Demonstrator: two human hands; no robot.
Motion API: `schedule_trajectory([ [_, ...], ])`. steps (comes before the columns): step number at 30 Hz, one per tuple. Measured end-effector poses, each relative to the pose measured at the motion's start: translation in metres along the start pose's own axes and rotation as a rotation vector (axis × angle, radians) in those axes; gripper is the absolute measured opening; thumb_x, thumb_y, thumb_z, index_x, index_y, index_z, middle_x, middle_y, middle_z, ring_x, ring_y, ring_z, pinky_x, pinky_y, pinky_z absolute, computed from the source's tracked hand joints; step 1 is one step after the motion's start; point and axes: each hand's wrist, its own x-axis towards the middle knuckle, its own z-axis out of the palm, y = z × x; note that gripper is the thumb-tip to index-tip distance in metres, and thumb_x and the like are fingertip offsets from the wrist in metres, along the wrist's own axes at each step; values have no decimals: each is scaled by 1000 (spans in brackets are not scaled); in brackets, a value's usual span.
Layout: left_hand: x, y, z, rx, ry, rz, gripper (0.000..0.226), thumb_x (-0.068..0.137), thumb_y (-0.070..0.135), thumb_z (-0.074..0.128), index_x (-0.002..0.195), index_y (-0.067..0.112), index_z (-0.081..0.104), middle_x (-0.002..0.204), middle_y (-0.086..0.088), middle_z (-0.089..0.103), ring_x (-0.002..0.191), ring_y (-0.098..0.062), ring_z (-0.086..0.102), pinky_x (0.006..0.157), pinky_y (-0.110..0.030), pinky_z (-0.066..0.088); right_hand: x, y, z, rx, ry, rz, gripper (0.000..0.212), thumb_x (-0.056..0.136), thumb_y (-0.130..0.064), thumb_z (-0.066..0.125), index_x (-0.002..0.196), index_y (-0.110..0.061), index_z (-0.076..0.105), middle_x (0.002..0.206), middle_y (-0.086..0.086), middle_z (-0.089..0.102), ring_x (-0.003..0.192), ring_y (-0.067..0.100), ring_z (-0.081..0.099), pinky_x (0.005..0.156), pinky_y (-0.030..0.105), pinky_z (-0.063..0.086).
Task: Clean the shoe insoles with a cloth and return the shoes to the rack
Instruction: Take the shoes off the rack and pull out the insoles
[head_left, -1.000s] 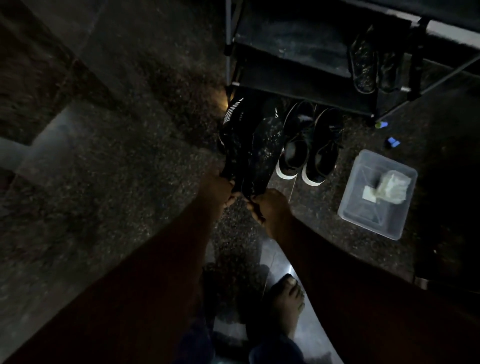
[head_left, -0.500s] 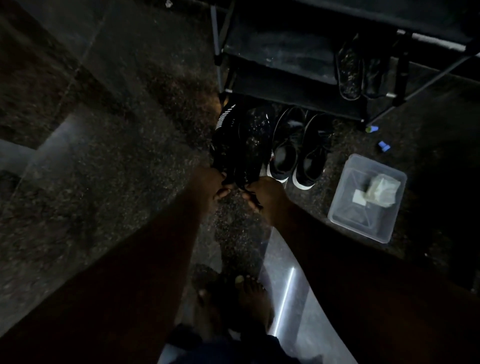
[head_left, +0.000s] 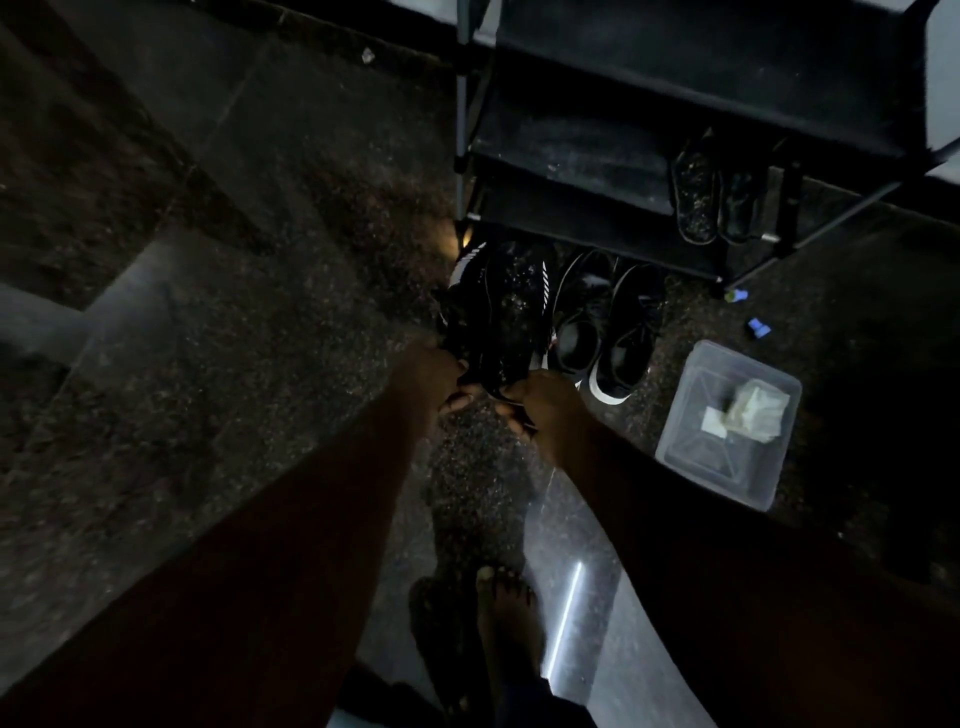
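Currently, the black striped shoe (head_left: 496, 306) is at frame centre, toe pointing up the picture toward the foot of the rack (head_left: 675, 67), just left of a second pair (head_left: 605, 325) standing on the floor (head_left: 208, 364). Both hands are at its heel end: the left hand (head_left: 431, 374) curls its fingers round the left side of the heel, and the right hand (head_left: 545, 410) pinches the heel rim on the right. Low light hides whether an insole is included in either grasp.

Handling, as judged: the shoe is light, with a soft knit upper that collapses under pressure and a stiffer sole. Take hold at the heel counter or sole edge, not the collar.

The cloth (head_left: 756, 410) lies in a clear tub (head_left: 675, 447) at right of centre, well apart from both hands.
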Motion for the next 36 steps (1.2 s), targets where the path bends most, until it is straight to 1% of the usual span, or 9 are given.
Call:
schedule_trajectory([
  [3, -1, 9, -7, -12, -11, -7, 34, 106, 5, 50, 140, 4, 52, 126, -19, 67, 70, -15, 65, 40, -20, 53, -7, -8, 6, 23, 5, -4, 20, 98, -4, 55, 82, -12, 64, 61, 6, 60, 55, 19, 47, 53, 26, 28],
  [7, 10, 19, -5, -45, -20, 13, 39, 104, 5, 52, 143, 7, 50, 96, -10, 68, 68, -16, 65, 48, -24, 55, -3, -19, 10, 20, 11, 7, 16, 97, -4, 56, 86, -11, 64, 68, 9, 63, 56, 19, 48, 52, 27, 28],
  [12, 39, 33, -5, -11, -22, 69, 31, 104, 3, 53, 134, 7, 56, 106, -12, 69, 74, -15, 65, 45, -23, 55, 24, -33, 20, 58, 5, 3, 25, 99, 2, 54, 79, -14, 57, 62, 3, 63, 58, 14, 52, 53, 27, 30],
  [15, 62, 28, -7, -5, -12, 107, 30, 103, 2, 54, 132, 7, 56, 116, -15, 69, 78, -18, 68, 55, -28, 58, 45, -40, 27, 110, 0, 6, 28, 99, 3, 49, 75, -11, 52, 61, 7, 58, 52, 15, 47, 53, 26, 28],
  [20, 100, 15, -5, -26, 15, 158, 22, 100, -2, 52, 114, 13, 61, 101, -10, 70, 80, -23, 69, 75, -41, 59, 85, -27, 36, 65, -41, 8, 28, 99, 0, 52, 72, -8, 53, 64, 9, 55, 54, 18, 47, 55, 25, 31],
  [23, 119, 2, 7, -82, 9, 192, 25, 98, -5, 50, 91, 18, 58, 90, -8, 66, 75, -23, 65, 68, -38, 54, 106, -17, 29, 46, -62, -63, 29, 100, 0, 51, 73, -9, 53, 69, 10, 55, 58, 20, 47, 58, 27, 30],
  [26, 139, -2, 20, -100, -18, 187, 21, 96, -4, 48, 98, 14, 58, 90, -9, 62, 75, -23, 61, 62, -34, 52, 126, -9, 19, -32, -64, -105, 27, 99, -1, 53, 74, -10, 57, 72, 10, 60, 59, 18, 53, 58, 27, 33],
  [29, 157, 4, 30, -78, -56, 208, 26, 94, 0, 51, 115, 12, 59, 107, -12, 63, 78, -21, 59, 62, -32, 51, 135, -11, 6, -40, -100, -169, 25, 98, -3, 54, 77, -15, 60, 76, 4, 66, 63, 13, 58, 60, 25, 40],
  [36, 114, 23, 49, 28, -184, 430, 16, 89, 5, 50, 95, 14, 61, 97, -5, 66, 82, -20, 62, 65, -29, 54, 100, -51, -36, -355, -187, -193, 25, 98, -14, 48, 79, -14, 65, 67, -7, 68, 58, 3, 56, 60, 17, 39],
])
